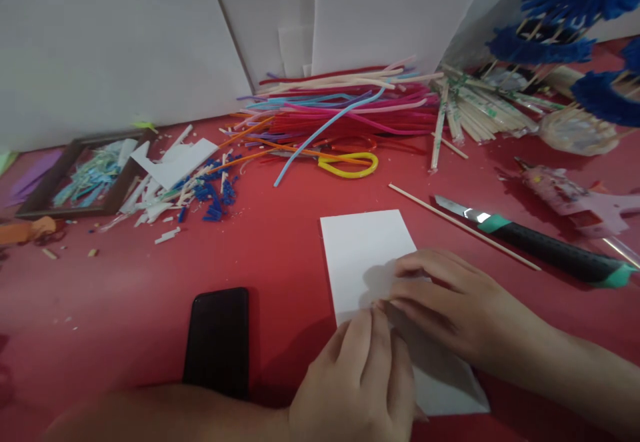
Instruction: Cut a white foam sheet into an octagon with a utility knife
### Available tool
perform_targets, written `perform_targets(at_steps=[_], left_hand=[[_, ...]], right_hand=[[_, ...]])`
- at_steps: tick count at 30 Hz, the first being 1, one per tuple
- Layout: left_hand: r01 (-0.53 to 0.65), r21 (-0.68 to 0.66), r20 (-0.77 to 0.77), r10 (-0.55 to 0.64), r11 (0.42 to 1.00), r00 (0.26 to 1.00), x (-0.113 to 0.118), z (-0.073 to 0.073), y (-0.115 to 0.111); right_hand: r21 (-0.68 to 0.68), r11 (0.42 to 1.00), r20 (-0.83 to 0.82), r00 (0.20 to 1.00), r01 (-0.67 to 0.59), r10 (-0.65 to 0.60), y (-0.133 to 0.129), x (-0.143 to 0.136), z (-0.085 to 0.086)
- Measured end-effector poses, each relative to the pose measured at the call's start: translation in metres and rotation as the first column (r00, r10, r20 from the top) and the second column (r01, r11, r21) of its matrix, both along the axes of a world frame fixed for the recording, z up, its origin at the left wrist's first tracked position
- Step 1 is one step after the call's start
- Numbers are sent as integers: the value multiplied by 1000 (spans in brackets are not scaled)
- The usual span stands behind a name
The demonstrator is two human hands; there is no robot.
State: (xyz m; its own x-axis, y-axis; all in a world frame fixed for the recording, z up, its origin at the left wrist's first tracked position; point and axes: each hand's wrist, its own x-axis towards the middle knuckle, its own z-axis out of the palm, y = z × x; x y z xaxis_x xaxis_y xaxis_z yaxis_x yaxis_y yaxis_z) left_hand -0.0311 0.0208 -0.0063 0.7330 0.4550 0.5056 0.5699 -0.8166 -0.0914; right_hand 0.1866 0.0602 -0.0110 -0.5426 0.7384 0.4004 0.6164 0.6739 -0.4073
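A white rectangular board (367, 242) lies on the red table, its long side running away from me. My left hand (363, 369) rests over its near left part, fingers bent and pressed together. From the right, my right hand (450, 299) reaches over the board, with its fingers curled and its fingertips close to those of my left hand. Whatever may be between the fingertips is too small or hidden to name. A thin wooden stick (460, 225) and a black and green utility knife (540, 245) lie to the right of the board.
A black phone (217, 339) lies left of my hands. Yellow-handled scissors (350, 165) and colourful pipe cleaners (340, 112) are behind the board. A glue gun (570, 195) and wrapped sticks (475, 105) are at right; a brown frame (37, 195) and scraps (215, 199) at left.
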Motion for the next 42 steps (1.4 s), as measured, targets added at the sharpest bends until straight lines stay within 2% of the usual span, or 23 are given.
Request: perform_targets(at_steps=[6, 24, 31, 38, 42], left_hand=[[13, 18, -29, -13, 1000, 1000, -2, -1, 0], [5, -3, -28, -5, 1000, 1000, -1, -1, -1], [0, -3, -20, 0, 1000, 1000, -2, -2, -2], [10, -7, -48, -10, 1000, 999, -3, -2, -2], [16, -15, -35, -17, 1000, 999, -3, 0, -1]], right_hand=[[-86, 996, -32, 999, 22, -25, 1, 5, 5], [-72, 997, -93, 995, 13, -20, 1, 4, 6], [-112, 994, -80, 997, 9, -18, 2, 5, 8], [-133, 991, -110, 993, 19, -33, 0, 3, 2], [-82, 995, -71, 996, 55, -61, 6, 15, 7]])
